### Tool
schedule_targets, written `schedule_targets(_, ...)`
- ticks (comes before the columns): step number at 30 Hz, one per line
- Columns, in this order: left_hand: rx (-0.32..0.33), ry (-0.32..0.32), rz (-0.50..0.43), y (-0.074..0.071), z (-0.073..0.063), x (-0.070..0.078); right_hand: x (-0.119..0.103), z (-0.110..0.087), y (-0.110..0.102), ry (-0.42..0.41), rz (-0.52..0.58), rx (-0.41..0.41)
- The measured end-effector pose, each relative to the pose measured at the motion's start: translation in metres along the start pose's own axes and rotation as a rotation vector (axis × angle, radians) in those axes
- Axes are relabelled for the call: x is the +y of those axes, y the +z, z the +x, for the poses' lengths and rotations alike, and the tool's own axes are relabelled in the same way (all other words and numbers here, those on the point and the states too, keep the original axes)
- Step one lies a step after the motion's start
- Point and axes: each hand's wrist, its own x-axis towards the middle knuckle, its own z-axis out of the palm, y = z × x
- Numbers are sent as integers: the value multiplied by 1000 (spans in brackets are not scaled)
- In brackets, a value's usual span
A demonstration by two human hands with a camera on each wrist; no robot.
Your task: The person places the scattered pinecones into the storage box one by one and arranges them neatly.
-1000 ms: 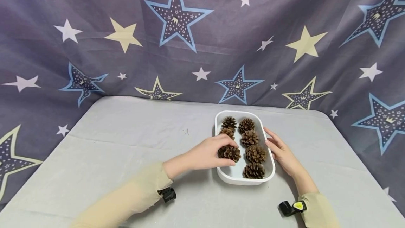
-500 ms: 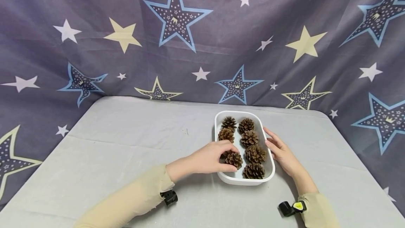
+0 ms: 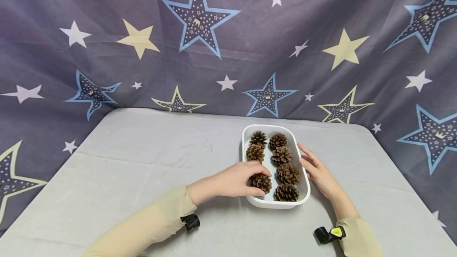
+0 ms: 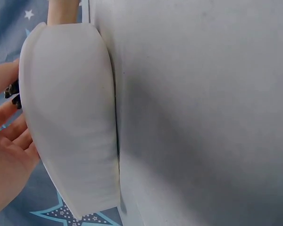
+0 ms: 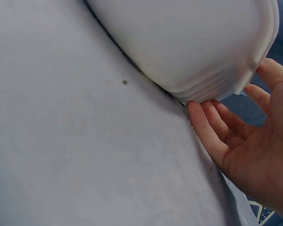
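Observation:
A white rectangular tub [image 3: 273,205] stands on the table, holding several brown pine cones in two lengthwise rows. My left hand [image 3: 237,178] reaches over the tub's left rim and grips a pine cone [image 3: 262,183] at the near end of the left row, thumb on the near side and fingers over the far side. Only dark tips of that cone show past the rim in the left wrist view. Along the tub's right wall, my right hand [image 3: 321,174] rests its extended fingers; the right wrist view shows the fingertips [image 5: 194,107] touching the outer wall.
Two pine cones [image 3: 255,152] sit farther back in the left row. The right row runs along the other side, its nearest pine cone [image 3: 286,192] by the front wall. Pale grey cloth covers the table [image 3: 160,154]. Behind hangs a star-patterned curtain [image 3: 250,43].
My left hand has moved the gripped pine cone toward the near end of the tub, then slightly left. A cone behind it is now uncovered. My right hand has stayed put.

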Motion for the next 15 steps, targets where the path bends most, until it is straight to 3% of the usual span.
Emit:
schedule_targets(9, -27, 22, 11, 0, 0, 0, 1, 0, -1, -6, 5, -6)
schedule_targets(15, -59, -18, 29, -1, 0, 2, 0, 0, 0, -2, 5, -6)
